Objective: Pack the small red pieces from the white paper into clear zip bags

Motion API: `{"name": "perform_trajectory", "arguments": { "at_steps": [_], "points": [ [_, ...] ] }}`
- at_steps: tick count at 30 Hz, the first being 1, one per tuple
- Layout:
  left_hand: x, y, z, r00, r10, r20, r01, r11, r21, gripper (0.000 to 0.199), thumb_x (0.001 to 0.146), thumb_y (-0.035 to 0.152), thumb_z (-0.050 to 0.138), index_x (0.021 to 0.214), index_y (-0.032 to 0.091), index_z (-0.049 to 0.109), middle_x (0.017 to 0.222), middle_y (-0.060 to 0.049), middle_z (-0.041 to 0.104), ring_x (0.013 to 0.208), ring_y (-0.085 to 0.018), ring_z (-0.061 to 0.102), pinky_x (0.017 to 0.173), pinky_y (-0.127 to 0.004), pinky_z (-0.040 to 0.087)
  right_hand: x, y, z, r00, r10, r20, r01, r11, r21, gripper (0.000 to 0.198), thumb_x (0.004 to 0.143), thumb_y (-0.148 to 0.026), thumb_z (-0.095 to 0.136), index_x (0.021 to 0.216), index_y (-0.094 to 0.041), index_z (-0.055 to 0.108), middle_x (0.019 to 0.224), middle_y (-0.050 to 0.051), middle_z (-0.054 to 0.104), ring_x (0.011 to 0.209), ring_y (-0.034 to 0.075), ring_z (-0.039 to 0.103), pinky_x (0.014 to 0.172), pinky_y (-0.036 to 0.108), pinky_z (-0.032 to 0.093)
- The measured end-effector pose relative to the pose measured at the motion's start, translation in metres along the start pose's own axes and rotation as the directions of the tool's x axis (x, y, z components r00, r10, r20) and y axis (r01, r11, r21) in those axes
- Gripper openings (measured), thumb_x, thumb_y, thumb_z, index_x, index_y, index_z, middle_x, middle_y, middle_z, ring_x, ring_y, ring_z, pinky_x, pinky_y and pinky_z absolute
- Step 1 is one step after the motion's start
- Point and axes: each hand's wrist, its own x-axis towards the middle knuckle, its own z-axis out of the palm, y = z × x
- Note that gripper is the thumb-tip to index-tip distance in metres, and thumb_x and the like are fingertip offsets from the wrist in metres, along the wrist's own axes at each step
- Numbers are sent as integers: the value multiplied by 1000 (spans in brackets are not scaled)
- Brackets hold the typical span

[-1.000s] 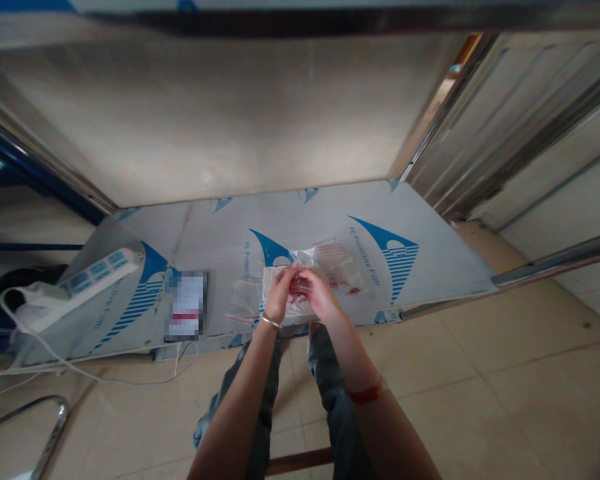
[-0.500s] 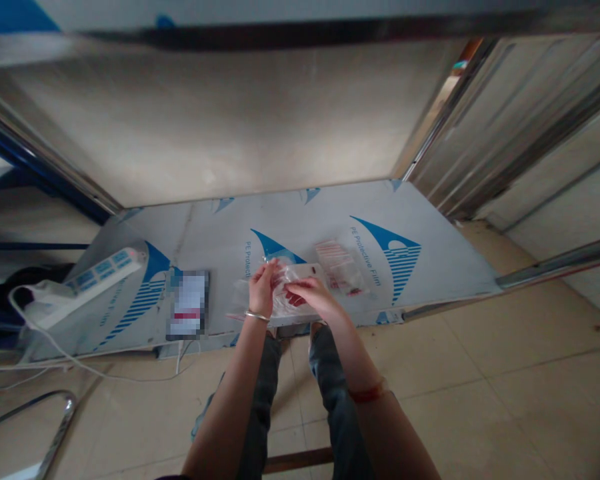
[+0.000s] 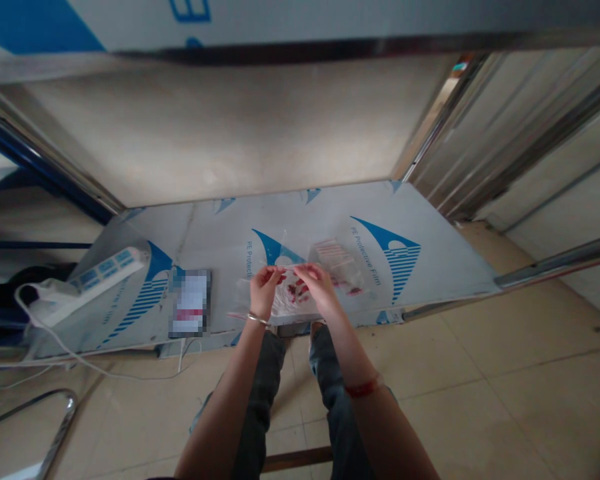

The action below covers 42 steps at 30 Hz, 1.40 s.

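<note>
1. The left hand (image 3: 263, 290) and right hand (image 3: 320, 285) are held close together, fingertips pinched on the clear bag's (image 3: 283, 295) upper edge.
2. The bag is held at the film-covered shelf's (image 3: 230, 233) near side.
3. A phone (image 3: 191, 303) and power strip (image 3: 105, 273) are laid leftward; tiled floor (image 3: 455, 387) is seen below.

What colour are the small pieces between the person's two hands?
The small, irregular pieces are dark red, showing best in the head view.
</note>
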Motion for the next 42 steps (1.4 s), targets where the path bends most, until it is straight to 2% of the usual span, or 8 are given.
{"name": "perform_trajectory", "arguments": {
  "at_steps": [6, 13, 16, 21, 25, 32, 39, 42],
  "points": [
    [0, 1, 0, 1000, -7, 21, 7, 1000, 16, 20, 68, 33, 79, 71, 16, 68, 71, -3, 68, 61, -11, 62, 64, -24, 47, 5, 9, -3, 996, -2, -86, 0, 1000, -29, 26, 65, -39, 73, 74, -14, 69, 70, 0, 67, 63, 11, 59, 53, 18, 42],
    [1, 3, 3, 999, 6, -47, -3, 997, 73, 27, 66, 40, 78, 70, 16, 65, 68, -1, 67, 59, -11, 62, 59, -22, 45, 8, 13, -3, 997, -53, -49, 45, 988, -147, 27, 68, -43, 72, 76, -17, 71, 76, 2, 70, 71, 16, 63, 60, 23, 45],
    [0, 3, 3, 996, -46, -74, 49, 998, 37, 28, 66, 40, 76, 74, 17, 64, 70, 0, 68, 59, -10, 63, 60, -21, 45, 10, 16, -4, 998, -61, -29, 55, 984, -169, 26, 67, -42, 72, 74, -17, 71, 76, 4, 71, 72, 17, 64, 64, 25, 47],
    [-1, 4, 4, 989, -143, -46, 142, 989, -43, 28, 65, 38, 75, 78, 17, 62, 74, -1, 70, 60, -11, 66, 62, -22, 46, 11, 17, -5, 997, -58, -46, 49, 984, -172, 27, 67, -44, 71, 76, -18, 71, 81, 5, 72, 75, 19, 65, 65, 27, 48],
    [0, 6, 4, 992, -119, -47, 117, 991, -58, 29, 65, 37, 75, 80, 17, 59, 74, -1, 70, 62, -13, 67, 63, -23, 48, 11, 19, -4, 994, -101, -31, 94, 979, -180, 26, 70, -43, 70, 76, -19, 72, 79, 5, 72, 73, 18, 65, 66, 27, 48],
    [1, 6, 5, 992, -101, -78, 102, 995, 5, 37, 65, 46, 75, 82, 19, 57, 74, 0, 70, 59, -13, 66, 57, -22, 44, 19, 34, -5, 976, -208, -61, 186, 950, -252, 26, 73, -44, 68, 78, -19, 71, 78, 5, 71, 75, 19, 64, 69, 29, 49],
    [4, 1, 8, 984, 66, -166, -59, 997, 50, 36, 64, 48, 76, 68, 17, 59, 63, 0, 64, 58, -10, 59, 61, -22, 44, 21, 38, -3, 961, -271, -53, 238, 912, -335, 28, 75, -46, 65, 78, -18, 69, 78, 6, 69, 76, 19, 63, 72, 30, 48],
    [5, 0, 8, 983, 68, -171, -62, 997, 38, 36, 64, 48, 76, 67, 17, 59, 62, 0, 65, 57, -10, 58, 60, -22, 44, 21, 39, -3, 954, -295, -60, 255, 898, -360, 27, 77, -45, 63, 78, -19, 69, 79, 5, 69, 76, 18, 62, 73, 30, 48]
  ]
}}
